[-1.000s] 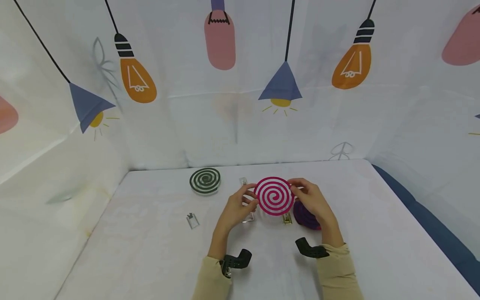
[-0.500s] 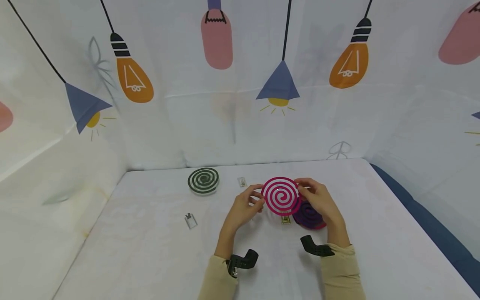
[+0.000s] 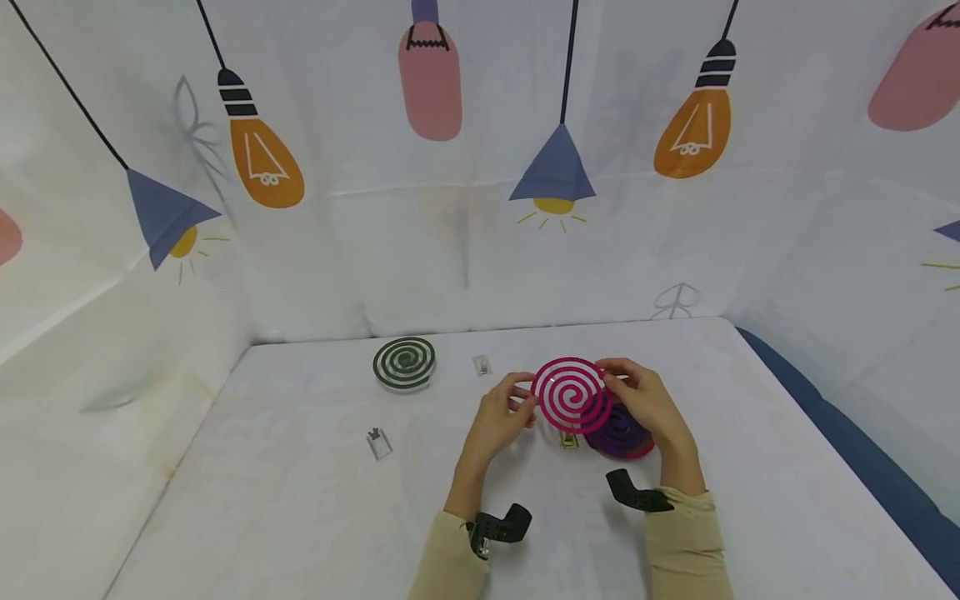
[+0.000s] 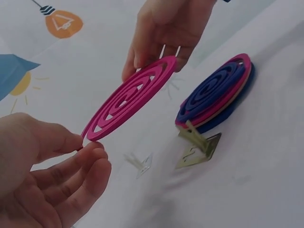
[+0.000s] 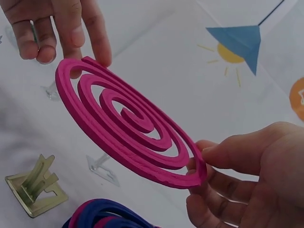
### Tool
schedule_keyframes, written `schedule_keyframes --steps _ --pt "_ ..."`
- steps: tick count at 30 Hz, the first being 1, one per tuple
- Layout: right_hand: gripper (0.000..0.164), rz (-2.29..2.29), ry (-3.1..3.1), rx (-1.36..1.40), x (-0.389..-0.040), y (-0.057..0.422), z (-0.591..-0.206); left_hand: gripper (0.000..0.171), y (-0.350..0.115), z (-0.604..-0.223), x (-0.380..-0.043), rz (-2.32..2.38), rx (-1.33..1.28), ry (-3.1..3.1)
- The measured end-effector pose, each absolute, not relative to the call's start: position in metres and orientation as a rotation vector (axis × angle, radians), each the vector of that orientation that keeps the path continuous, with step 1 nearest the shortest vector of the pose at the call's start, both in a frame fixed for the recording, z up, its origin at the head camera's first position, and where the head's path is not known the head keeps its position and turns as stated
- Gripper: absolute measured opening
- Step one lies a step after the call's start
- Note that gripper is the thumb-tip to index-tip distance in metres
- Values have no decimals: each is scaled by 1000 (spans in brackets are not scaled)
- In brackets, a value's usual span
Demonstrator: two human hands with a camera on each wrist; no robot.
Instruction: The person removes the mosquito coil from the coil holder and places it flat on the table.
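Observation:
A pink mosquito coil [image 3: 572,397] is held above the table between both hands. My left hand [image 3: 501,417] pinches its left edge with thumb and fingertip, while the other fingers curl loosely below, as the left wrist view shows. On the opposite edge, my right hand [image 3: 643,400] grips the coil between thumb and fingers. Below and to the right lies a stack of blue and pink coils [image 4: 213,92], partly hidden by the held coil in the head view. Beside that stack a gold metal coil stand [image 5: 53,199] rests with its prong bent up.
A dark green coil [image 3: 405,360] sits at the table's back left, apparently raised a little. One silver stand [image 3: 379,444] lies at the left and another silver stand [image 3: 482,365] towards the back. A printed curtain [image 3: 465,250] closes the table's far side.
Both hands have carried the pink coil to the right, and it now overlaps the coil stack in the head view. The camera has turned slightly. Both hands keep their hold.

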State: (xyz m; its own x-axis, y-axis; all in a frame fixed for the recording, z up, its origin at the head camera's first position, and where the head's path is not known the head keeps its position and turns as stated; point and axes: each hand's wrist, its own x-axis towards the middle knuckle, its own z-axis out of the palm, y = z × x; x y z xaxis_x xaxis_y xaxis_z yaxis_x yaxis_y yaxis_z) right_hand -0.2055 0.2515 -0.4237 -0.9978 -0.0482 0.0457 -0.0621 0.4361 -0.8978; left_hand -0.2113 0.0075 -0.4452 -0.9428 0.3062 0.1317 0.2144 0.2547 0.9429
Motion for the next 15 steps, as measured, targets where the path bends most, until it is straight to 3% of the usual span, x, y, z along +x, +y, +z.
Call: schedule_keyframes --steps 15 --pt "36 1596 -2721 1 -200 271 -425 35 36 -452 -211 1898 402 2399"
